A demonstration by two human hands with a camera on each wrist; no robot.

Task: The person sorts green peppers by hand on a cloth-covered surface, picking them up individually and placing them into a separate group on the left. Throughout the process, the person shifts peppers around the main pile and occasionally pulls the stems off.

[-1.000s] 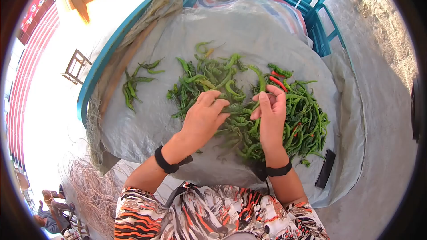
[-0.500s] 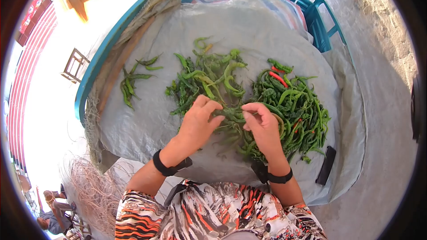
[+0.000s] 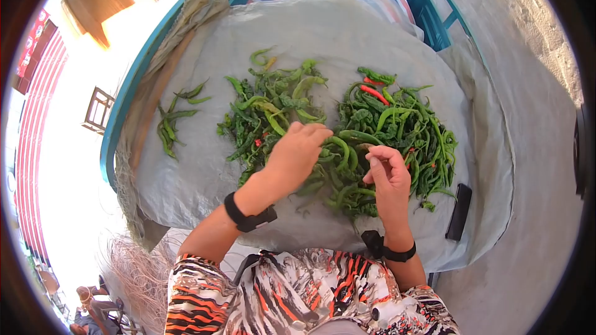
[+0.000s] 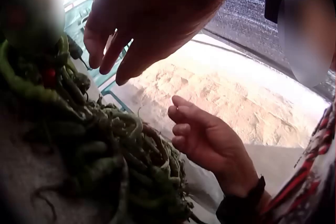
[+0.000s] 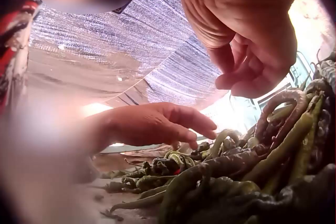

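Observation:
Green chili peppers lie in two adjoining heaps, a left heap (image 3: 273, 102) and a right heap (image 3: 403, 124). My left hand (image 3: 297, 154) reaches over the near side between them, its fingers stretched forward and downward. The right wrist view shows this left hand (image 5: 149, 124) low over the peppers with fingers extended and nothing gripped. My right hand (image 3: 391, 177) is at the near-left edge of the right heap, palm turned inward. In the right wrist view its fingers (image 5: 252, 77) are curled toward the thumb, with no pepper visible between them.
A few peppers (image 3: 171, 127) lie apart at the left. Red peppers (image 3: 374, 94) show in the right heap. A black phone (image 3: 458, 212) lies on the grey sheet (image 3: 192, 180). Blue metal rails (image 3: 118, 130) border the sheet. At lower left sits another person (image 3: 93, 307).
The hands have drawn apart: the left moved forward and right over the peppers, the right moved rightward. The long green pepper upright by the right hand one second ago is gone from there. The head view shifted slightly.

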